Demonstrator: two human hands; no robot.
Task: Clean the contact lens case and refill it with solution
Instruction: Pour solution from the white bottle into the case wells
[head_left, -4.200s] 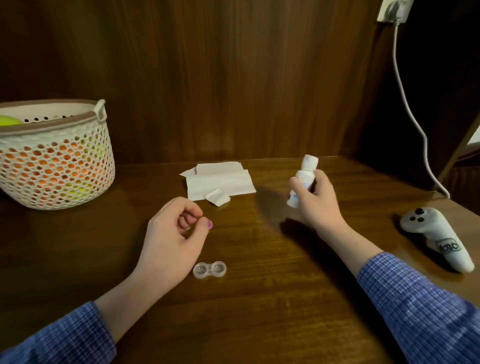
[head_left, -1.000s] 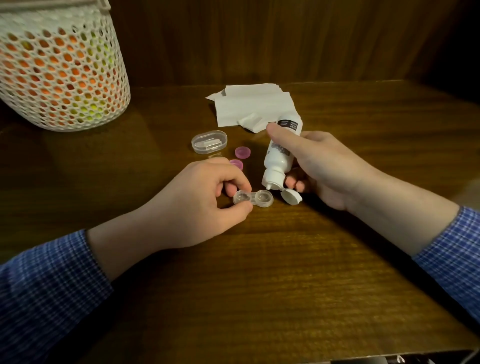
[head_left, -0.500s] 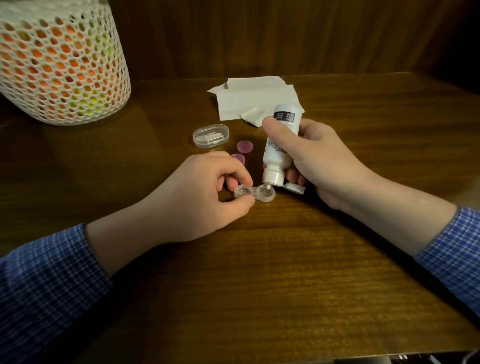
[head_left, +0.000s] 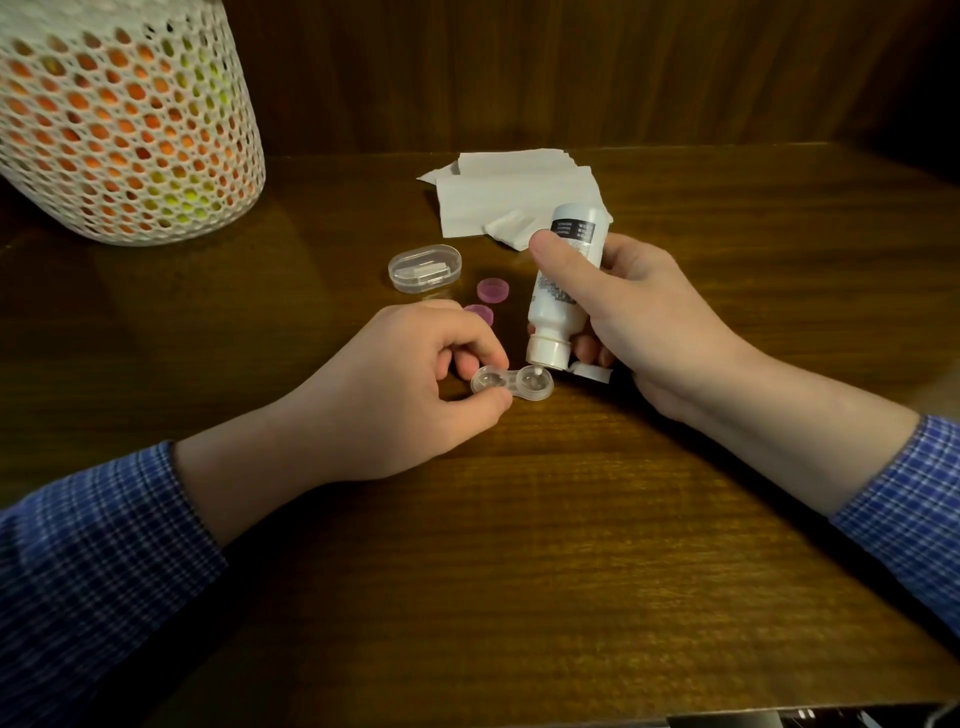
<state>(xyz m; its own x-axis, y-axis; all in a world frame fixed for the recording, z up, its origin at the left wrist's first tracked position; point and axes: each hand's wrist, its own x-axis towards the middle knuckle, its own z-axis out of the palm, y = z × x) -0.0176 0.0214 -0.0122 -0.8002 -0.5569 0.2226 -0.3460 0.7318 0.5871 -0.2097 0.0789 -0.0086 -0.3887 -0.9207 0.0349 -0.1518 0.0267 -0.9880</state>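
A clear two-well contact lens case (head_left: 511, 384) lies uncapped on the wooden table (head_left: 571, 545). My left hand (head_left: 405, 389) pinches its left well between thumb and fingers. My right hand (head_left: 639, 317) grips a white solution bottle (head_left: 563, 288) turned upside down, its nozzle just above or touching the right well. The bottle's flip cap (head_left: 589, 371) hangs open beside the nozzle. Two pink screw caps (head_left: 493, 289) (head_left: 480, 313) lie just behind my left hand.
A clear oval box (head_left: 425, 268) sits behind the pink caps. White tissues (head_left: 511, 192) lie at the back of the table. A white mesh basket (head_left: 124, 124) holding orange and yellow balls stands at the back left. A dark wood wall rises behind.
The bottle has tipped more upright over the right well and its nozzle has come down to the case. My left hand keeps its hold on the case.
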